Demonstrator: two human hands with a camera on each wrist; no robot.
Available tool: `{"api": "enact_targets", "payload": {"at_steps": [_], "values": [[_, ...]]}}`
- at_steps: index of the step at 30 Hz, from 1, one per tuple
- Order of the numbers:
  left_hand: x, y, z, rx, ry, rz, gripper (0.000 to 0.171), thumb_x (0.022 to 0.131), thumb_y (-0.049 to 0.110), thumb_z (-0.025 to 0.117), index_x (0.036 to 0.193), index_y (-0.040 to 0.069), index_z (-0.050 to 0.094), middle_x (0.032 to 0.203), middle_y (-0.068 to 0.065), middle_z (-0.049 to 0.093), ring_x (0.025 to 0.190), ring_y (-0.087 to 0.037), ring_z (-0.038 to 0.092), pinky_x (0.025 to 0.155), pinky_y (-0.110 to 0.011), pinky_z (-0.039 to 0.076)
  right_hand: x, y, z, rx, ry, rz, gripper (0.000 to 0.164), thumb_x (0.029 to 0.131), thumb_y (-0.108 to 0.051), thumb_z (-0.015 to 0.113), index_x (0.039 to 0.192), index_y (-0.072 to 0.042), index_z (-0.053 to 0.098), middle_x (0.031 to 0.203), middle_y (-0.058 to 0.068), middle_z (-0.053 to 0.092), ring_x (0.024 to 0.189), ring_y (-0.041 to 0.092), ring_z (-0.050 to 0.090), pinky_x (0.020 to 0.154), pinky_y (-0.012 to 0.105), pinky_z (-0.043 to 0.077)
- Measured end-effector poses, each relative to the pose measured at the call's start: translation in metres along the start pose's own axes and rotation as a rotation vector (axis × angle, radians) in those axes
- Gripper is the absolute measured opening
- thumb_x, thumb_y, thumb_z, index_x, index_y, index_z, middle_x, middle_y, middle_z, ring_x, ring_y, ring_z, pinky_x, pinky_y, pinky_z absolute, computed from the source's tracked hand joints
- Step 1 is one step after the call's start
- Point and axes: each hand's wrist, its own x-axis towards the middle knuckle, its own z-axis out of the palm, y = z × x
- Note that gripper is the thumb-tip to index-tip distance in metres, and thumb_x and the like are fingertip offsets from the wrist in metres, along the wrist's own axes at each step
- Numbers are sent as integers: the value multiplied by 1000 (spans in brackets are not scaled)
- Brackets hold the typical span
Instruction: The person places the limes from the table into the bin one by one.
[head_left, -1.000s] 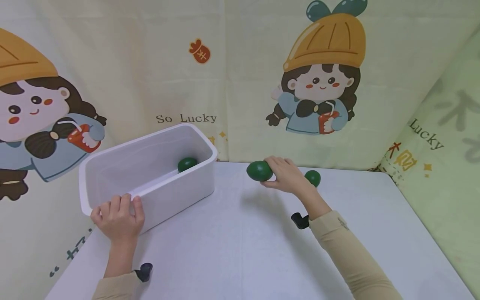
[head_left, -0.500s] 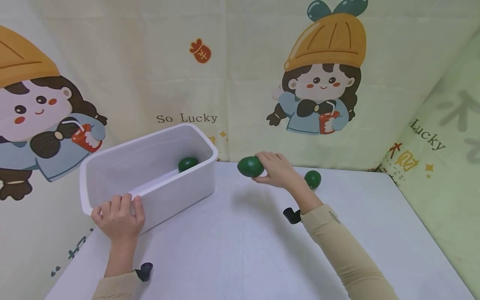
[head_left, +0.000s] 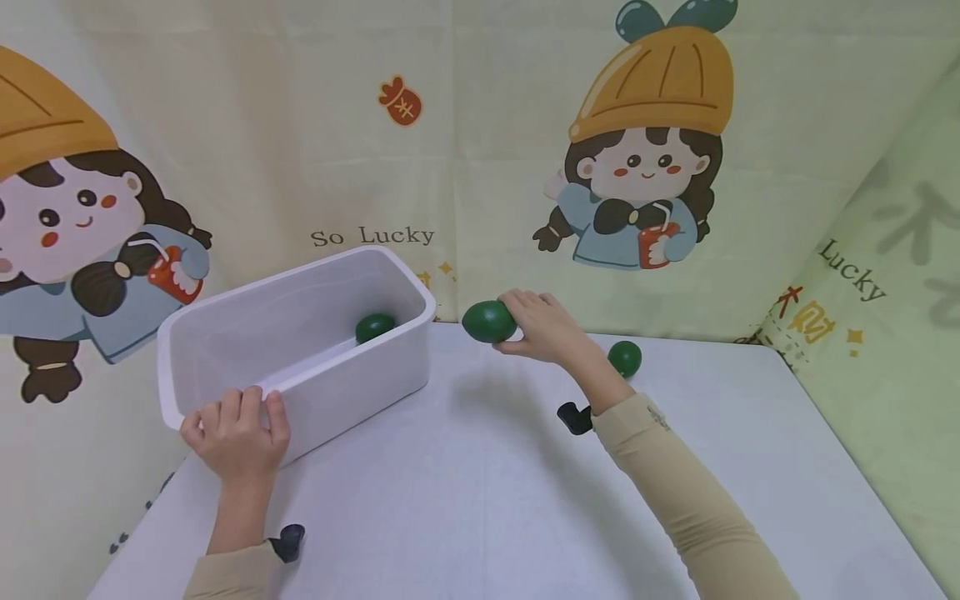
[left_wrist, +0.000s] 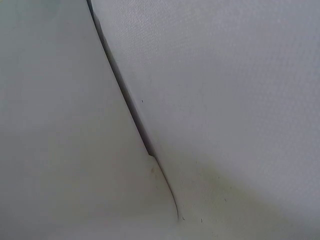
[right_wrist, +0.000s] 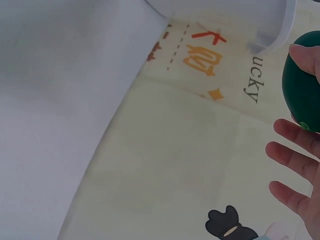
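Note:
My right hand (head_left: 547,329) pinches a dark green avocado (head_left: 486,322) above the table, just right of the white box (head_left: 367,392). In the right wrist view, the thumb presses that avocado (right_wrist: 300,85), with its pale stem end facing down and some fingers spread below. My left hand (head_left: 238,437) grips the box's near rim at the left corner, fingers hooked over the edge. Inside the box, a second avocado (head_left: 373,328) lies at the right end. Behind my right wrist, a third avocado (head_left: 625,358) rests on the table, partly covered.
The white table (head_left: 450,500) meets a printed cloth backdrop (head_left: 495,167) at the back and sides. A black wrist-camera mount (head_left: 575,418) juts from the right sleeve, another mount (head_left: 288,543) from the left. The left wrist view shows only pale surfaces close up.
My right hand has carried the avocado left and slightly up, closer to the box. The left hand, the box and the other avocados have stayed in place.

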Motion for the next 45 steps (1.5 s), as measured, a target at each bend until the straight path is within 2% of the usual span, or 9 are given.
{"api": "enact_targets", "payload": {"at_steps": [10, 19, 39, 45], "values": [[1, -1, 1, 6, -12, 3, 46, 86, 35, 41, 80, -7, 57, 75, -26, 55, 71, -44, 43, 78, -58, 27, 14, -11, -9, -45, -13, -50, 57, 78, -42, 67, 121, -12, 44, 118, 5, 52, 110, 22, 47, 96, 46, 33], [1, -2, 5, 5, 7, -3, 44, 85, 34, 40, 79, -7, 56, 74, -26, 54, 70, -44, 42, 76, -58, 26, 30, -22, -15, -55, -47, -53, 58, 79, -43, 65, 123, -12, 44, 122, 4, 50, 114, 22, 44, 98, 46, 31], [3, -3, 7, 10, -27, -12, 50, 88, 38, 38, 80, -8, 56, 74, -26, 55, 70, -44, 42, 76, -58, 26, 62, -52, -29, -143, -69, -129, 58, 81, -45, 61, 125, -13, 42, 130, 4, 46, 116, 21, 44, 97, 42, 31], [4, -3, 9, 6, -33, -10, 47, 87, 36, 39, 81, -7, 57, 76, -26, 56, 71, -43, 42, 77, -57, 26, 72, -63, -28, -170, -69, -162, 58, 81, -46, 59, 125, -14, 42, 125, 1, 48, 114, 18, 44, 95, 40, 33]]}}
